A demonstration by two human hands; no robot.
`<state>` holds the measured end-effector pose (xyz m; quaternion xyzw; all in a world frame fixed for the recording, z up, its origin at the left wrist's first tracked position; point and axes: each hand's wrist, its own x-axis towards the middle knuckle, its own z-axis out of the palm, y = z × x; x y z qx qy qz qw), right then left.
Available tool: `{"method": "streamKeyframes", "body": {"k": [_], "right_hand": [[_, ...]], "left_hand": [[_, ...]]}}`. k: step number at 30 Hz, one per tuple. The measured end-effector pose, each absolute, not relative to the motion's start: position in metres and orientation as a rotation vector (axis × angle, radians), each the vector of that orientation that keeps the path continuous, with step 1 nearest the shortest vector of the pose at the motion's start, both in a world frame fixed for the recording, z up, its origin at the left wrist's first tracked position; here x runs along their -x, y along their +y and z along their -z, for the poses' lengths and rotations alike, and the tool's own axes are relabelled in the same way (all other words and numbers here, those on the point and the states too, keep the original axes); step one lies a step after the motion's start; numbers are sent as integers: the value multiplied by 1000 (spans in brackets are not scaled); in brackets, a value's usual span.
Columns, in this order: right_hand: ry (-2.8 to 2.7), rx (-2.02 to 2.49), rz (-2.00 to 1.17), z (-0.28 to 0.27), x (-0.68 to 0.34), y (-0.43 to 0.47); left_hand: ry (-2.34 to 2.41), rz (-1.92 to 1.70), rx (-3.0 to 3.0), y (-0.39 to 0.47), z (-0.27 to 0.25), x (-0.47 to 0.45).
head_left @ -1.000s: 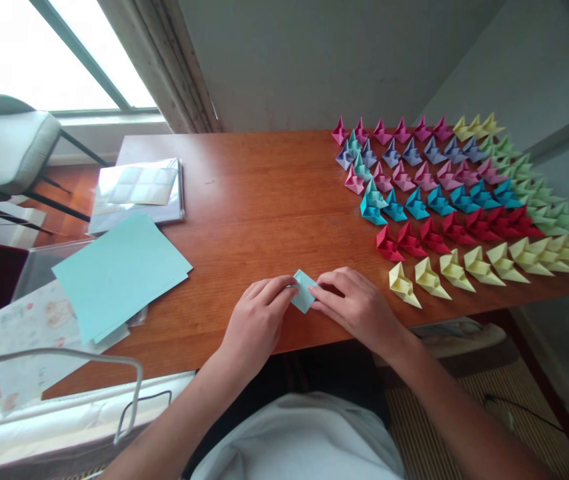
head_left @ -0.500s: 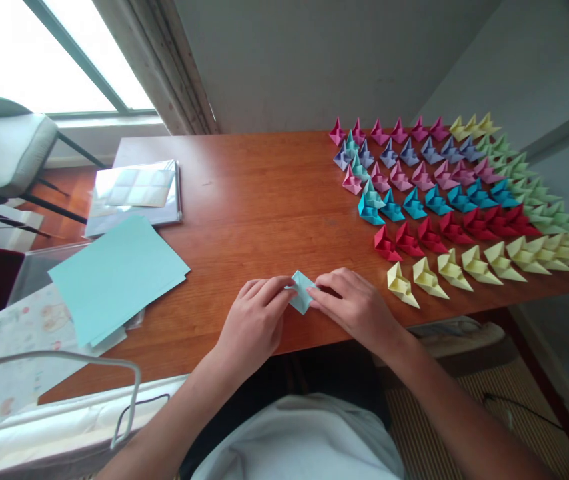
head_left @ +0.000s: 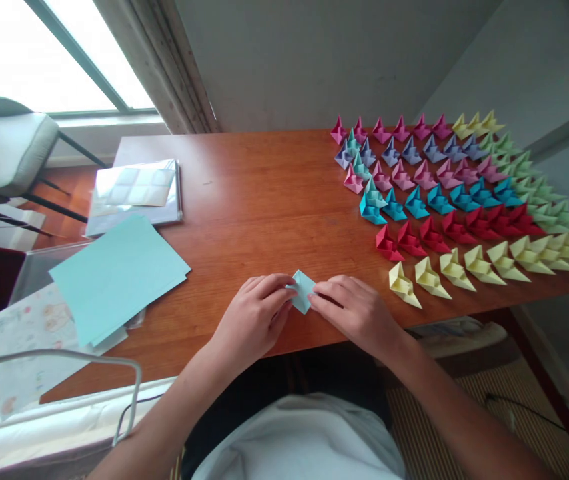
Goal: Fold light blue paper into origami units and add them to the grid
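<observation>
A small folded piece of light blue-green paper lies between my hands near the table's front edge, one corner pointing away from me. My left hand pinches its left corner between thumb and fingers. At the right corner, my right hand grips the paper with closed fingers. Creases show on its upper face; its underside is hidden. Just right of my right hand begins a row of pale yellow folded paper boats.
Rows of red, blue, pink, purple and green paper boats cover the table's right side. At left lie light blue-green sheets, a printed sheet and a wrapped flat pack. A white bent tube crosses the lower left.
My right hand's fingers have flattened a little over the paper's right corner. The left fingers have shifted slightly at its left corner. The paper stays in nearly the same place.
</observation>
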<state>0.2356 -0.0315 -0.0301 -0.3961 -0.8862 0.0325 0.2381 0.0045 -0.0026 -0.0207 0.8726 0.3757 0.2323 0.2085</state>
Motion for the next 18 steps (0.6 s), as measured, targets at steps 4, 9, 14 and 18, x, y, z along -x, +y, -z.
{"method": "streamKeyframes", "body": {"k": [4,9,14,18], "right_hand": [[-2427,1079,-106,30,-237,-31],[-2445,1058,-78,28,-237,-31],[-2438,1123,-148,27,-235,-30],[-2348,1206,-247,29,-229,-30]], "left_hand": [[1048,-652,-2411,-2,20,-5],[1050,-650,-2409,-1,19,-5],[1038,-624,-2415,-1,18,-4],[1034,-634,-2411,-2,15,-6]]}}
